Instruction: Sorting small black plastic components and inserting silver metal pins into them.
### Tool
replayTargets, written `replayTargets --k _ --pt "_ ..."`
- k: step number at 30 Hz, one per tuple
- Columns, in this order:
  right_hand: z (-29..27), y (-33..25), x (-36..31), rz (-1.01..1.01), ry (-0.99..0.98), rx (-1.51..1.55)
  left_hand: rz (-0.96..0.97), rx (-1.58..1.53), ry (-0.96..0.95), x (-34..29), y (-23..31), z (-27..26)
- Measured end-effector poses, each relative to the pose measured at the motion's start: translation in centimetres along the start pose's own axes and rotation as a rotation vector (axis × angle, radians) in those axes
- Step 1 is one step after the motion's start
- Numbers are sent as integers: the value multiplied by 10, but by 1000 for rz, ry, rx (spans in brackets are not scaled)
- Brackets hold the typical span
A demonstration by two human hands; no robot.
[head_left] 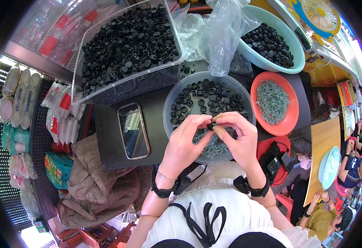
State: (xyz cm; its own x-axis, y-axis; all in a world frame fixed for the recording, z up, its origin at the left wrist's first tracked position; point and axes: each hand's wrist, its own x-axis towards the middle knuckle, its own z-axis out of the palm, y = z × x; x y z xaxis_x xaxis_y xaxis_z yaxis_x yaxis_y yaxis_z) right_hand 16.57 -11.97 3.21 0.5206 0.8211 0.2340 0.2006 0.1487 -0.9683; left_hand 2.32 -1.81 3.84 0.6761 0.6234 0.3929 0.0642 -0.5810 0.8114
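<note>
My left hand (pixel 188 139) and my right hand (pixel 235 133) meet over a round clear tub (pixel 167 108). Between their fingertips they pinch a small black plastic cap (pixel 212 125), partly hidden by the fingers. Inside the tub, black caps (pixel 205 91) lie spread over the far part, and grey metal screws (pixel 214 149) are heaped on the near side. To the right of the tub stands an orange-red oval basin (pixel 293 108) filled with more screws (pixel 273 101). Whether a screw sits in the held cap I cannot make out.
A large clear bin (pixel 131 82) piled with black caps stands at the back left. Behind the basin is a pale blue bowl (pixel 299 58) of caps, beside a plastic bag (pixel 223 45). A phone (pixel 134 131) lies on the dark table (pixel 111 142). People sit at another table (pixel 321 136).
</note>
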Motion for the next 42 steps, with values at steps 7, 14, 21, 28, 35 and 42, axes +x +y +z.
replayTargets --k 7,14,21,28,35,42 --pt "-3 -7 2 -10 42 -38 -81 6 43 -2 -2 -3" --pt "-2 -15 2 -213 9 -344 -60 -15 35 -2 -2 -4" --pt "-2 -16 3 -225 -20 -342 -20 -23 25 -3 0 -2" --pt "-9 -8 2 276 -70 449 -3 -49 46 -4 2 -3" --pt "-19 6 1 533 -153 714 81 44 23 -2 2 -6" --pt "-20 7 0 498 -148 688 119 36 5 0 2 -5"
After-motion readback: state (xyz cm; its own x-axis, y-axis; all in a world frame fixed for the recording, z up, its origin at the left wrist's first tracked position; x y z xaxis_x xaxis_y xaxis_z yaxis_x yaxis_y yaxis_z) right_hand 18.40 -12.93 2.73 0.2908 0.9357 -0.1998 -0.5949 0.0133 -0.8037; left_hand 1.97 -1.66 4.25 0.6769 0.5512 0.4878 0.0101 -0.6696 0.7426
